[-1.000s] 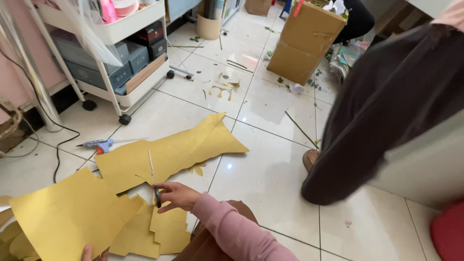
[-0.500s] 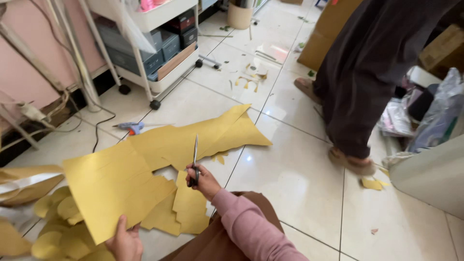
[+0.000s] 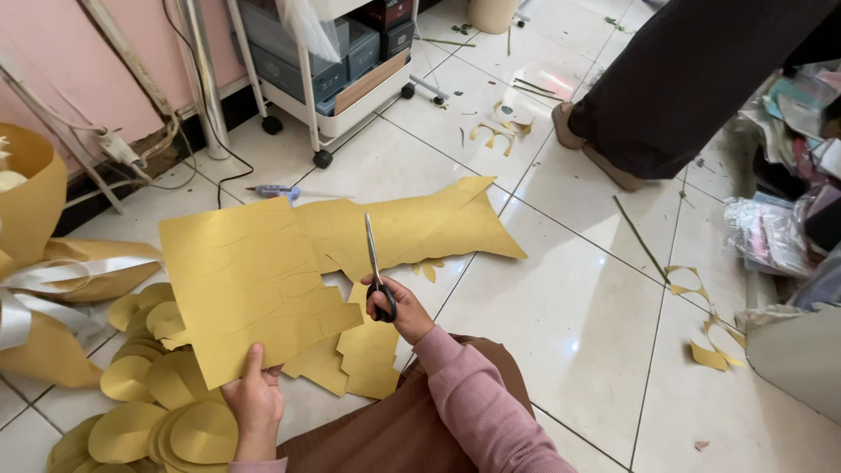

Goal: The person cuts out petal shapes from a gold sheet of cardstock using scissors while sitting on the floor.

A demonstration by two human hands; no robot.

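In the head view, the right hand (image 3: 399,308) grips a pair of black-handled scissors (image 3: 375,267), its fingers (image 3: 382,299) closed through the loops and the blades shut and pointing away from the person, above the tiled floor (image 3: 561,307). The left hand (image 3: 254,398) pinches the near edge of a large gold paper sheet (image 3: 245,280), thumb on top and the rest of the fingers curled under, holding it slightly raised; faint curved outlines mark its surface. Beyond the scissors a long gold offcut (image 3: 412,228) lies flat on the floor, and a heap of cut gold discs (image 3: 158,412) sits just beside the left hand. A white wheeled cart (image 3: 324,88) stands near the pink wall, and another person's dark-clothed leg (image 3: 692,79) stands at the far right.
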